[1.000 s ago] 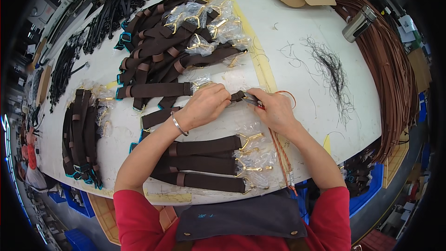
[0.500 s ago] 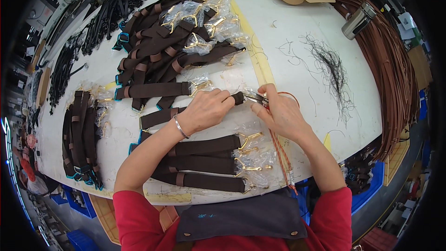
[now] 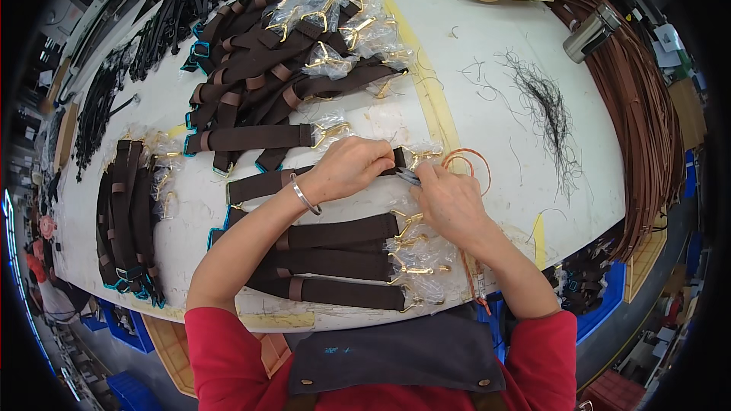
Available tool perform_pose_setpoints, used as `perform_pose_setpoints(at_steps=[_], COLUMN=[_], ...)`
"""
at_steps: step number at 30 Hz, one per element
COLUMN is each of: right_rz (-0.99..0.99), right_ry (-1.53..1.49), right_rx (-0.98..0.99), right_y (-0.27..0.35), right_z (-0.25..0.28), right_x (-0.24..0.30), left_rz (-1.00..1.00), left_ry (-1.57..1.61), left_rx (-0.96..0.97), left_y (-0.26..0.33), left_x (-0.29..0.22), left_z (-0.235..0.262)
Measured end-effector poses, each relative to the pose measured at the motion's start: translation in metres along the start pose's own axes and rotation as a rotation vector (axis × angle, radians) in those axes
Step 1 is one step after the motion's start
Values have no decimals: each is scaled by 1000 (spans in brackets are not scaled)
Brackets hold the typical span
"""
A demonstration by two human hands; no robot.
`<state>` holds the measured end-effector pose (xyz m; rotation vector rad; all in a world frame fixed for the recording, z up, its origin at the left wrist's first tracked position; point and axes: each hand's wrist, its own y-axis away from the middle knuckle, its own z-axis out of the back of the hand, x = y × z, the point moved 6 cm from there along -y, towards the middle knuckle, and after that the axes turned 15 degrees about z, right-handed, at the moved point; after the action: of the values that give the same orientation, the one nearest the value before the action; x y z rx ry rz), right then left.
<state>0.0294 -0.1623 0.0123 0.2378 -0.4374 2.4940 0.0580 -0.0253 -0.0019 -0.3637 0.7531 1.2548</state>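
Left hand (image 3: 349, 168) and right hand (image 3: 454, 206) meet at the far middle of a white worktable (image 3: 487, 61). The left, fingers pinched, grips the end of a dark-brown woven strap (image 3: 261, 186), which lies beneath it, its gold metal clasp (image 3: 419, 155) wrapped in clear plastic just to the right. The right hand is clenched around a slim grey metal hand tool (image 3: 408, 176), tips at the strap's end, handles hidden. Such close work would seem to call for webbing held taut and tips angled clear of weave and left fingertips. An orange cord (image 3: 481, 286) trails near the right wrist. Similar brown straps lie nearer (image 3: 343, 266), heaped far left (image 3: 263, 65) and bundled left (image 3: 126, 205). Far right: a tangle of black threads (image 3: 553, 114), a steel flask (image 3: 592, 34) and long reddish-brown strips (image 3: 640, 129).
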Motion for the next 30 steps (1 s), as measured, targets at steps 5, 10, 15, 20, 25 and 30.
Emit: perform_pose_setpoints(at_steps=[5,10,15,20,25,30], right_rz=[43,74,85,-6,-3,34], right_ry=[61,48,11,-101,-121,-70], right_rx=[21,75,120,256,187,101], right_y=[-3,-12,-18,-17,-15,-10], right_z=[3,8,10,5,6,9], right_x=[2,-3,-10,-18,-18,-14], left_rz=[-61,-62,-23,22,25,77], left_ry=[34,69,86,97,139,132], left_rx=[-18,-8,21,46,56,95], left_y=[-1,-4,-5,-6,-4,-6], left_x=[-2,0,1,0,1,7], left_z=[0,-1,-2,-1,0,-4])
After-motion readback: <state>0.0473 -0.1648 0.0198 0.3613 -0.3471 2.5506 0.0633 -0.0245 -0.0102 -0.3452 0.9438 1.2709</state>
